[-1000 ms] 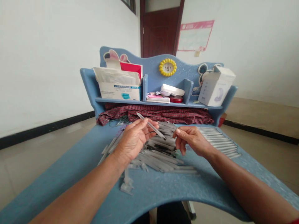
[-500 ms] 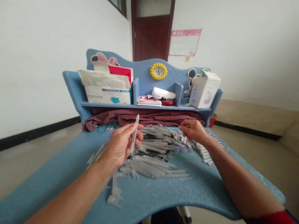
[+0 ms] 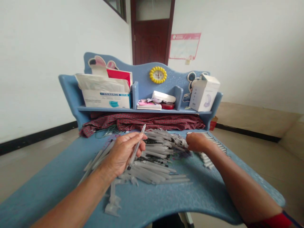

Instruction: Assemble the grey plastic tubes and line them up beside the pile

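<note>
Our right hand has dropped to the small pieces toward the table's far right corner, can't tell its grip; our left hand pinches a pen.

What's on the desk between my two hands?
In the head view, a pile of translucent slim tubes lies between your left hand and right hand, with small pale pieces nearest the right.

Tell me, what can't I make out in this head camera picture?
All in the head view:
Right hand: fingertips hidden behind the hand itself, so any grip is unclear.
Row of pens: partly covered by the right forearm.
Wall poster: print too small and blurred.
Dark clothing: partly behind the blue desk, cut off by the bottom edge.
</note>
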Demonstrator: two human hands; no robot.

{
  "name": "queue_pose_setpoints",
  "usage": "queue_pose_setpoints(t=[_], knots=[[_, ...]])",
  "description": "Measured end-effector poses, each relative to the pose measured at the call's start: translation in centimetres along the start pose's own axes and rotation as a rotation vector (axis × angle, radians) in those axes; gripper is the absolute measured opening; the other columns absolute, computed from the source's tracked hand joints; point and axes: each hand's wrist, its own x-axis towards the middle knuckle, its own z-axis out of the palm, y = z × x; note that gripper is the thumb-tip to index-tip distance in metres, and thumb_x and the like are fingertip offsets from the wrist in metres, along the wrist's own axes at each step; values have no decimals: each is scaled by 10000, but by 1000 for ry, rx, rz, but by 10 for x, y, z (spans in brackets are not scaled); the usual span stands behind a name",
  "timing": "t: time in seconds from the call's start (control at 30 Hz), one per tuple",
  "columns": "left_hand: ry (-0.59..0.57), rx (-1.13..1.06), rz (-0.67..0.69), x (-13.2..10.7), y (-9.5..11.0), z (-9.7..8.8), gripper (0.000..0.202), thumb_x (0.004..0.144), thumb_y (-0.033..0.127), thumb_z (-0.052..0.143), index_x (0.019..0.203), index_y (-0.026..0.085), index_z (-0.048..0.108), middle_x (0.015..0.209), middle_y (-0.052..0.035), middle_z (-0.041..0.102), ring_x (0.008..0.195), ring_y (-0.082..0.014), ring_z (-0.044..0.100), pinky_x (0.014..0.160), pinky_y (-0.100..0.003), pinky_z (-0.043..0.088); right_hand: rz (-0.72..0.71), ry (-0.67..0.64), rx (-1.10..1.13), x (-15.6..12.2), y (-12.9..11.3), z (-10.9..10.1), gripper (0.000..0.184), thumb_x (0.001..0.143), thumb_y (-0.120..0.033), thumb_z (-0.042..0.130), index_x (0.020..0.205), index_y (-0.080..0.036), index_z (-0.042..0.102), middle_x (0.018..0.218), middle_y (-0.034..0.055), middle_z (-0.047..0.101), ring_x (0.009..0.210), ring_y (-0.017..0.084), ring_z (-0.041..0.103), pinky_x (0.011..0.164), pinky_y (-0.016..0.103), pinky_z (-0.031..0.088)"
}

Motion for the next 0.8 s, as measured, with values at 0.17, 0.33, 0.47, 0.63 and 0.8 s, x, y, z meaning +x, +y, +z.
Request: queue_pose_setpoints(t=[0.17, 0.33, 0.47, 0.63, 0.8], knots=[[-40, 46, -20, -2, -2, 2, 265, 750, 385, 591, 800, 126, 611, 531, 6, 580, 400, -68, 475, 390, -156, 342, 4, -84, -41, 2, -3, 4, 346, 631, -152, 613, 968, -101, 673, 898, 201, 679, 875, 296, 643, 696, 341, 487], [-107, 100, -44, -3, -3, 3, 274, 769, 389, 564, 816, 122, 607, 532, 2, 593, 392, -65, 468, 398, -161, 334, -25, -147, -44, 0, -6, 0, 313, 599, -125, 570, 883, -82, 693, 787, 184, 692, 782, 279, 660, 625, 306, 480], [-163, 156, -69, -5, -2, 5, 259, 755, 372, 570, 778, 116, 601, 520, -6, 595, 386, -66, 463, 397, -167, 329, -87, -136, 8, -6, -2, -9, 244, 599, -129, 524, 772, -105, 694, 736, 147, 697, 724, 247, 658, 573, 265, 450], [-273, 245, -81, -8, -5, 8, 251, 779, 358, 546, 744, 114, 597, 544, -6, 601, 403, -65, 468, 419, -178, 339, -188, -117, 144, -14, 6, -19, 209, 630, -131, 462, 722, -137, 649, 632, 61, 678, 581, 160, 636, 490, 198, 407], [-364, 333, -72, -12, -5, 12, 283, 815, 366, 497, 735, 114, 600, 583, -14, 620, 433, -72, 490, 463, -196, 356, -334, -187, 756, -18, 1, -19, 85, 669, -186, 514, 723, -150, 569, 509, -22, 591, 446, 124, 590, 412, 181, 404]])
